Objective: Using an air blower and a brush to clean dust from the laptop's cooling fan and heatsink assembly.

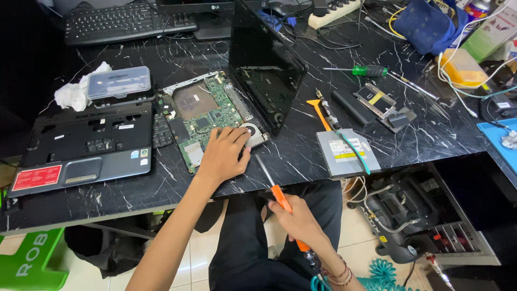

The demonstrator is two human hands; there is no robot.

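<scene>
My left hand (223, 153) rests flat on the near corner of an opened laptop base, its green circuit board (202, 116) exposed, fingers beside the round fan (251, 131). The laptop's dark screen (264, 62) stands tilted up behind it. My right hand (299, 221) grips an orange-handled tool (280, 198) whose thin metal shaft points up toward the fan, tip just short of the table edge. A coiled teal hose trails from the tool's lower end.
A removed laptop palm-rest cover (86, 145) lies at left, with a clear plastic case (118, 82) and crumpled tissue behind it. An optical drive (342, 153), orange pry tool, green-handled screwdriver (366, 70), keyboard (126, 21), power strip and cables crowd the black marble table (301, 156).
</scene>
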